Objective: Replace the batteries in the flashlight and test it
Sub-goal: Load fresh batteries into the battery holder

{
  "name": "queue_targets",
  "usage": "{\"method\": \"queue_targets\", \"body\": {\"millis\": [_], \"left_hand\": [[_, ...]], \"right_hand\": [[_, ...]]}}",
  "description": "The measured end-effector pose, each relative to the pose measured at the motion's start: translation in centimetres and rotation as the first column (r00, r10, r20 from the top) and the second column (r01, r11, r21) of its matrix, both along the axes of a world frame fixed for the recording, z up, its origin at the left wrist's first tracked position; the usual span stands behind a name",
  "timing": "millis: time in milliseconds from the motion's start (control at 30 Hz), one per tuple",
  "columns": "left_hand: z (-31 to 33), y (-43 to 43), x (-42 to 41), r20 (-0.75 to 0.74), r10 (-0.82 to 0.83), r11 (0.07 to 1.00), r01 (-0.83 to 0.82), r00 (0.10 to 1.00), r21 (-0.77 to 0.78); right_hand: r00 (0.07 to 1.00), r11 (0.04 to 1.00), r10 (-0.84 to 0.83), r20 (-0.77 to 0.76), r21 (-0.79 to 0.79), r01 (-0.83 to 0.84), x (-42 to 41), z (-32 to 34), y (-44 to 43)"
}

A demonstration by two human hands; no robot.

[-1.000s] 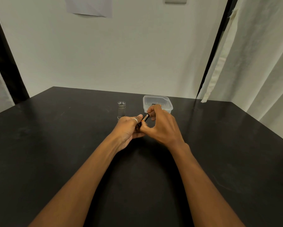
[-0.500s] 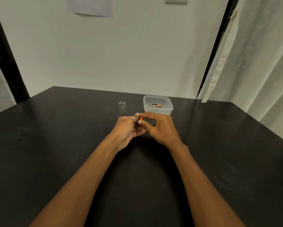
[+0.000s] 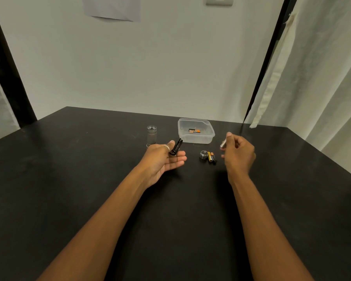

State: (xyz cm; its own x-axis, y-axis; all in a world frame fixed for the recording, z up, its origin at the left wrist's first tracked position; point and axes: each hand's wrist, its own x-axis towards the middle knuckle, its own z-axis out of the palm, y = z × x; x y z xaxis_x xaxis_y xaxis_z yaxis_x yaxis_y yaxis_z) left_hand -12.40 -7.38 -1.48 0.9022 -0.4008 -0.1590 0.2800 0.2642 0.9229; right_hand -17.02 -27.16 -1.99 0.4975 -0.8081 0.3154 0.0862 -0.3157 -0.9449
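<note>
Two batteries (image 3: pixel 212 157) near right hand (image 3: pixel 238 154) holding silver piece (image 3: pixel 223 143), left hand (image 3: pixel 162 159) holding tube (image 3: pixel 176 146)

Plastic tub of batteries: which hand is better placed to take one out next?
Probably the right hand: it hovers just right of the tub, its fingers pinching only a small silvery piece. The left hand is busy holding the black holder.
</note>
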Motion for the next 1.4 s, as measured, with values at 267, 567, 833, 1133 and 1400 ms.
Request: {"method": "queue_targets", "body": {"millis": [267,567,833,1133,1400], "left_hand": [[-0.1,0.1,0.0,0.007,-0.013,1.0,0.013,1.0,0.014],[0.1,0.1,-0.1,0.008,-0.02,0.999,0.02,1.0,0.027],[0.3,0.1,-0.5,0.005,-0.016,0.999,0.016,1.0,0.028],[0.6,0.3,-0.8,0.018,-0.028,0.998,0.027,0.999,0.056],[0.7,-0.1,-1.0,0.045,-0.028,0.996,0.024,0.999,0.089]], "right_hand": [[0.921,0.978,-0.053,-0.386,-0.206,-0.03,-0.1,-0.6,-1.5],[0.829,0.926,-0.053,-0.556,-0.338,-0.167,0.8,-1.1,-1.3],[0.878,0.973,-0.028,-0.478,-0.213,-0.085,0.7,-1.0,-1.4],[0.887,0.965,-0.02,-0.461,-0.241,-0.103,0.6,-1.1,-1.6],[0.943,0.901,-0.043,-0.329,-0.421,-0.106,1.3,0.1,0.0]]}}
